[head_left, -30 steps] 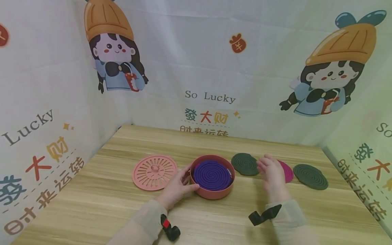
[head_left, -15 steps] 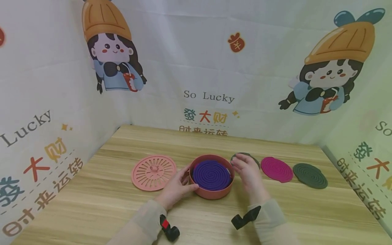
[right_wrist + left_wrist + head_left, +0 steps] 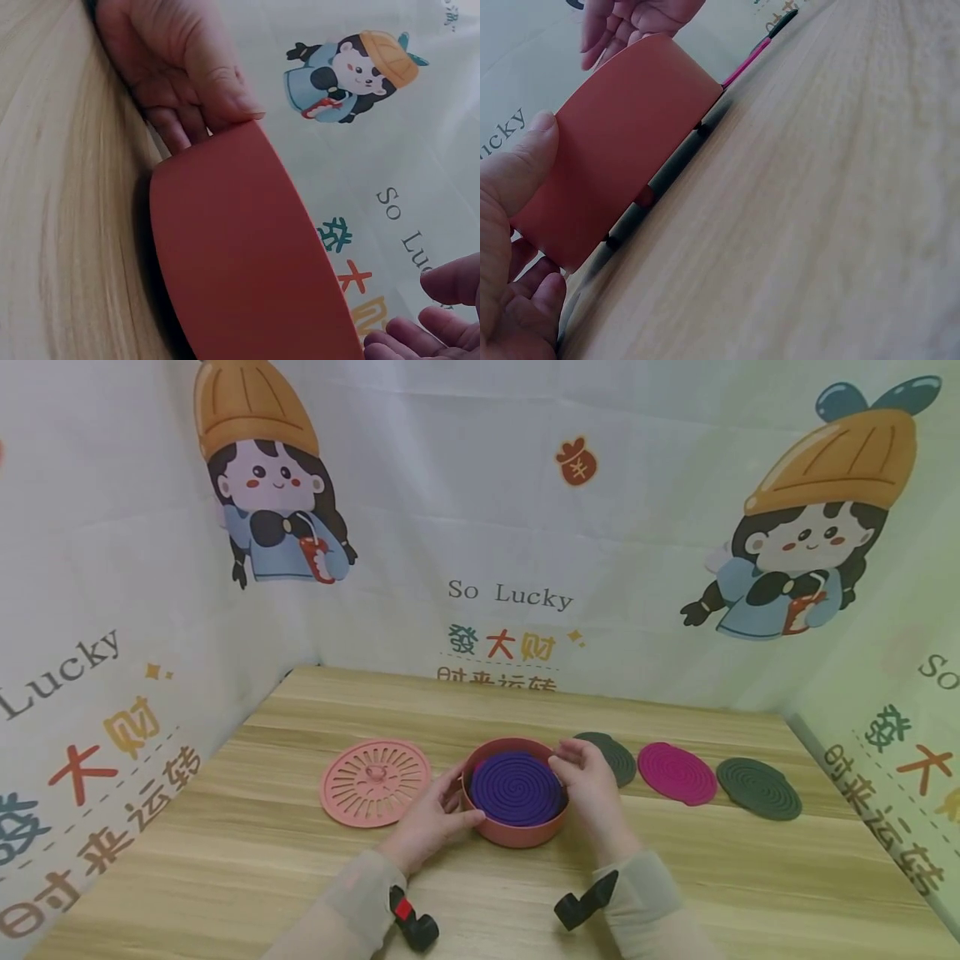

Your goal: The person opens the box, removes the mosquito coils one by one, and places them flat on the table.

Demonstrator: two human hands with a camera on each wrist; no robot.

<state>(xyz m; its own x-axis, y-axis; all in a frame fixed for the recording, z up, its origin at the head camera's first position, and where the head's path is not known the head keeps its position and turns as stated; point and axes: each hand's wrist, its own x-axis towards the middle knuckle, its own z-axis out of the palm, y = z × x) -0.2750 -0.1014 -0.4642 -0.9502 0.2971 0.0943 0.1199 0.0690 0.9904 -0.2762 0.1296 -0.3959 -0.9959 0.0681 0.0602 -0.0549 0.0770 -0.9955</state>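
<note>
A round terracotta mosquito coil box (image 3: 517, 837), without its lid, stands on the table with a purple mosquito coil (image 3: 519, 789) lying inside. My left hand (image 3: 427, 822) grips the box's left side, thumb on the outer wall and the other fingers round the far side and low edge. At the right rim is my right hand (image 3: 592, 789), its fingers loosely bent and the thumb apart from them in the right wrist view. Its fingertips reach the rim and overlap the coil's right edge in the head view. Small feet show under the box in the left wrist view.
The pink slotted lid (image 3: 375, 783) lies left of the box. To the right, a dark green coil (image 3: 618, 760), a magenta coil (image 3: 677, 774) and another dark green coil (image 3: 759, 788) lie in a row. A printed cloth (image 3: 510, 527) hangs behind the wooden table (image 3: 247, 860).
My right hand has moved left from above the magenta coil, past the nearer green coil, to the box's right rim. The left hand keeps its grip on the box.
</note>
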